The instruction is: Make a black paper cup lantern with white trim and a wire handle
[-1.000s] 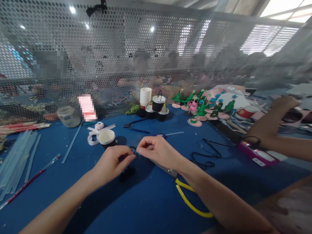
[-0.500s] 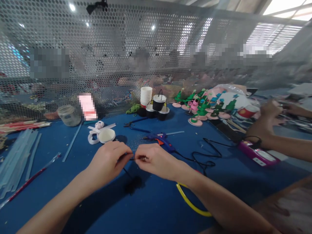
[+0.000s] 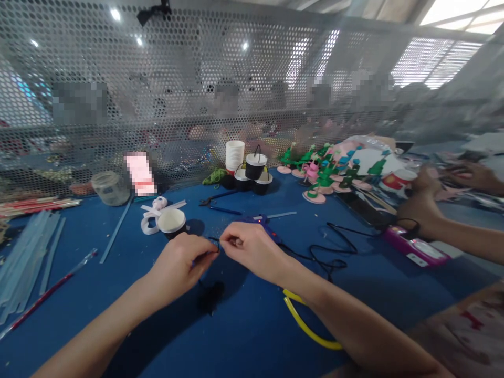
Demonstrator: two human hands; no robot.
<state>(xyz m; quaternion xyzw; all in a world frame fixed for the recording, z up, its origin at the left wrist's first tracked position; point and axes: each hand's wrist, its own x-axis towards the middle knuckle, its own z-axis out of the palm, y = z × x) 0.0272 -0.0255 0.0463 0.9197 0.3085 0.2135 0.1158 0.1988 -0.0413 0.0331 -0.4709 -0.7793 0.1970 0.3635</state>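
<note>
Near the middle of the table, my left hand [image 3: 181,265] pinches a thin black cord [image 3: 214,239] between thumb and fingertips. My right hand [image 3: 252,251] is closed in a pinch on the same cord, its fingertips almost touching those of the left. Below the hands lies a black clump [image 3: 211,298], with a thin strand running up from it toward my left hand; its kind is unclear. Just beyond my left hand stands a black-and-white paper cup [image 3: 172,222]. A blue glue gun [image 3: 268,229] lies behind my right hand, partly covered by it.
Pliers [image 3: 220,202] and stacked white cups [image 3: 235,156] lie beyond, beside small black handled buckets [image 3: 255,167]. Glue sticks [image 3: 29,257] cover the left side. Green and pink crafts [image 3: 325,176], a purple power strip [image 3: 415,249] and another person's arm [image 3: 449,228] are on the right.
My right hand has shifted slightly up and my left hand slightly down, showing more of the cord between them. The paper cup's dark side now shows. The other person's hands have moved.
</note>
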